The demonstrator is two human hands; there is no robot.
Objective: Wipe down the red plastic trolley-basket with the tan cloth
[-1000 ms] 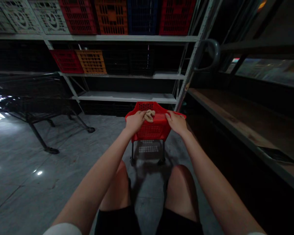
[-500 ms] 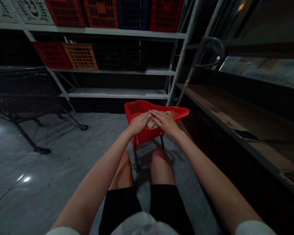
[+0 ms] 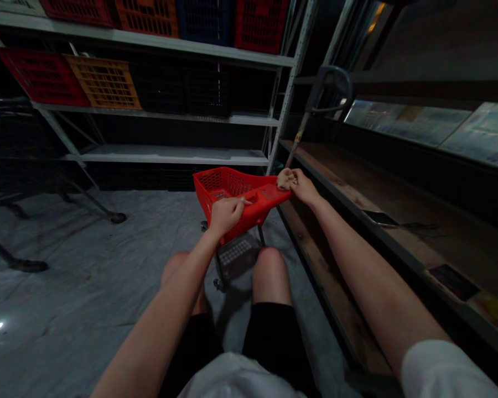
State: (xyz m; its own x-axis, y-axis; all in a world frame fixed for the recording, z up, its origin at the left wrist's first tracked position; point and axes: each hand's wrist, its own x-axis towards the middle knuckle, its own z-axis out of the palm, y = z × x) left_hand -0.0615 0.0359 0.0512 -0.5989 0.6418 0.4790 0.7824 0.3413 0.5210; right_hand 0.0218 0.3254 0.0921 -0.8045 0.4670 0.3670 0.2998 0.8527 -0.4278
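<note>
Red cart [image 3: 260, 207], right end: my right hand [image 3: 305, 188] holds cloth [image 3: 285, 179], judged soft, light, best gripped mid-bunch; left hand [image 3: 226, 215] clasps cart's near edge.

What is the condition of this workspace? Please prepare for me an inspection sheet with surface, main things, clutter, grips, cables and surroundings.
Surface: grey floor, a bright reflection at far left.
Main things: red cart; crumpled beige cloth on its right end.
Clutter: two dark flat items on the wooden shelf at right.
Grips: left grip on the red cart's near edge, tightness unclear; right grip holds the beige cloth.
Cables: nothing seen for certain; dark strands on the wooden shelf are too unclear.
Surroundings: metal rack with coloured crates; dark trolley, partly out of frame.
</note>
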